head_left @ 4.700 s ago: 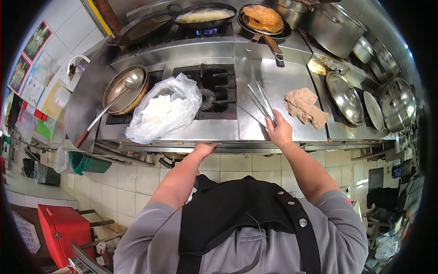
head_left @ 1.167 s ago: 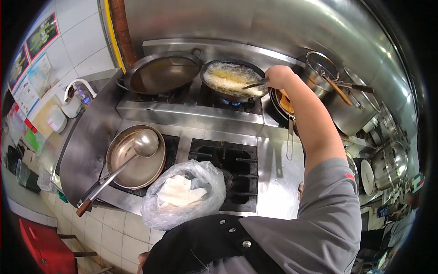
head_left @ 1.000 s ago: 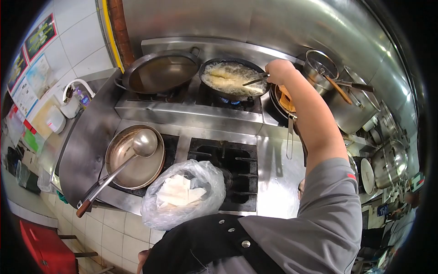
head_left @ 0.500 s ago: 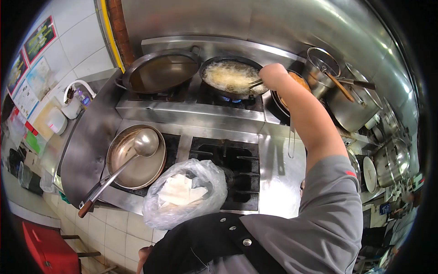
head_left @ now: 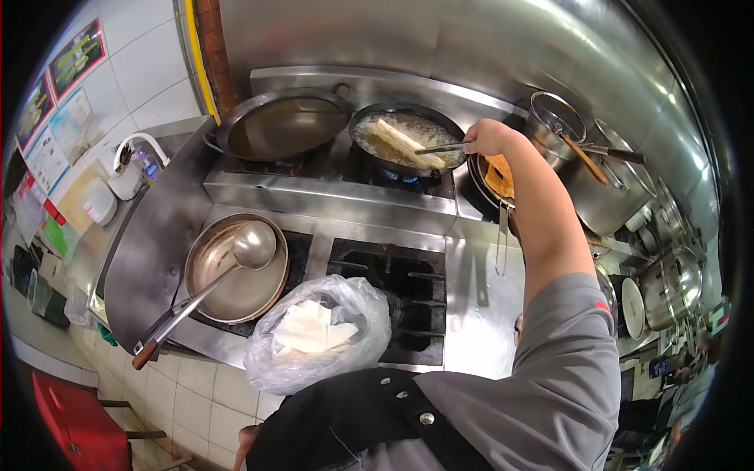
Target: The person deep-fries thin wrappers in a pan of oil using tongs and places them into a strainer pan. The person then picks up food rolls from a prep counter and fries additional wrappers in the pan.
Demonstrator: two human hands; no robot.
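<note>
My right hand (head_left: 488, 137) is closed around metal tongs (head_left: 444, 147) over a wok of bubbling oil (head_left: 369, 153). The tongs' tips meet a long, pale folded sheet of dough (head_left: 408, 143), which lies tilted across the oil. Beside that wok, partly behind my forearm, browned fried pieces (head_left: 499, 177) sit in a strainer over a dark pan. Only a sliver of my left hand or wrist (head_left: 246, 441) shows at my side; its fingers are hidden. In front of me an open plastic bag (head_left: 369, 314) holds pale flat sheets (head_left: 310, 328).
A second wok with dark liquid (head_left: 287, 129) stands at the back left. A ladle (head_left: 254, 245) rests in a wide pan (head_left: 206, 271), its handle sticking out toward the front. A blue flame (head_left: 400, 176) burns under the frying wok. Large pots (head_left: 597, 188) stand at the right.
The pale sheet now appears as a long folded strip, raised partly out of the foam by the tongs. The bubbling is lower. My right hand has shifted slightly right.
</note>
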